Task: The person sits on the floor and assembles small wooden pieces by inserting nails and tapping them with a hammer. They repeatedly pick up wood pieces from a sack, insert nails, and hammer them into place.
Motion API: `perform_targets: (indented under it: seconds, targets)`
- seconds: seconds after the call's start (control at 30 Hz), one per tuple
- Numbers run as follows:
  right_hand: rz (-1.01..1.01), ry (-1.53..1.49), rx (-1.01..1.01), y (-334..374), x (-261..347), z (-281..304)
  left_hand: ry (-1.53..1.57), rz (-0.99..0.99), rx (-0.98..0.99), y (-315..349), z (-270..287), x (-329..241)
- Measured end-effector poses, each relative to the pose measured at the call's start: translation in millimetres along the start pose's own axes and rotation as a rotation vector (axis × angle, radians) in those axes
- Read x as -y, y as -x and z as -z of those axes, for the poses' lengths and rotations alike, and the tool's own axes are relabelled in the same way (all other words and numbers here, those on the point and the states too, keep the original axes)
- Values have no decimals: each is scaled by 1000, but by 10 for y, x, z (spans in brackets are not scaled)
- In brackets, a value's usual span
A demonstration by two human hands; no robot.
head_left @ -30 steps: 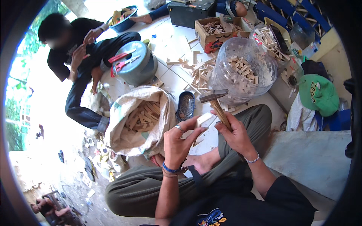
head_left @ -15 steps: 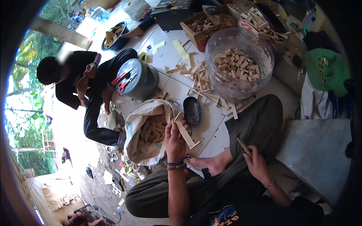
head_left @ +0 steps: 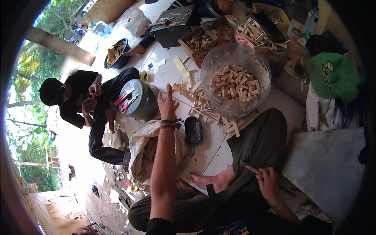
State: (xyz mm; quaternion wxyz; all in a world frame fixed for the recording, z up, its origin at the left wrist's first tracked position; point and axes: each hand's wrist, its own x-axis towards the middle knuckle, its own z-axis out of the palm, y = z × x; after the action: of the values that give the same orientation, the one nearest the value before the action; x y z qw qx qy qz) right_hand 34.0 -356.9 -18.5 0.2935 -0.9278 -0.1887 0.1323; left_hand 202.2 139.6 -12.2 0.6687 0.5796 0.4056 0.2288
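Note:
My left hand [head_left: 167,106] reaches out past the sack, fingers spread, and I see nothing held in it. Just beyond it lies a loose pile of thin pale wooden pieces [head_left: 199,102] on the tiles. A white woven sack [head_left: 137,137] with wooden pieces inside is partly covered by my left forearm. My right hand [head_left: 269,184] rests by my right leg, closed around a slim brown wooden stick [head_left: 250,168] whose exact kind I cannot make out. Between the sack and my leg sits a dark blue oblong tray [head_left: 193,131].
A clear round tub [head_left: 205,80] holds many small wooden blocks [head_left: 237,84]. Pliers and red-handled scissors [head_left: 127,105] lie on an upturned grey bucket [head_left: 145,102]. Another person [head_left: 80,92] sits at the left, hands together. Cardboard boxes [head_left: 188,53] stand behind; a flat grey slab [head_left: 325,156] is at right.
My left hand has moved forward, away from me, and its fingers have opened; the pale wooden strip it held is no longer in it. My right hand still holds the brown stick.

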Motion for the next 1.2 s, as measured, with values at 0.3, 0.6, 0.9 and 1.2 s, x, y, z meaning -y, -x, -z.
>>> perform_targets:
  seconds: [0.3, 0.6, 0.9, 1.2]
  targets:
    - [96, 120, 70, -321, 220, -36, -1025, -202, 742, -46, 1167, -1009]
    - [202, 68, 76, -1104, 898, -233, -1221, 73, 851, 1062, 2970, -515]
    - [825, -359, 374, -2058, 2562, -1863, -1017, -125, 206, 1045, 3275, 1597]
    - [1163, 369, 297, -2637, 2871, -3318, -1039, -360, -31, 1381, 3056, 1910]
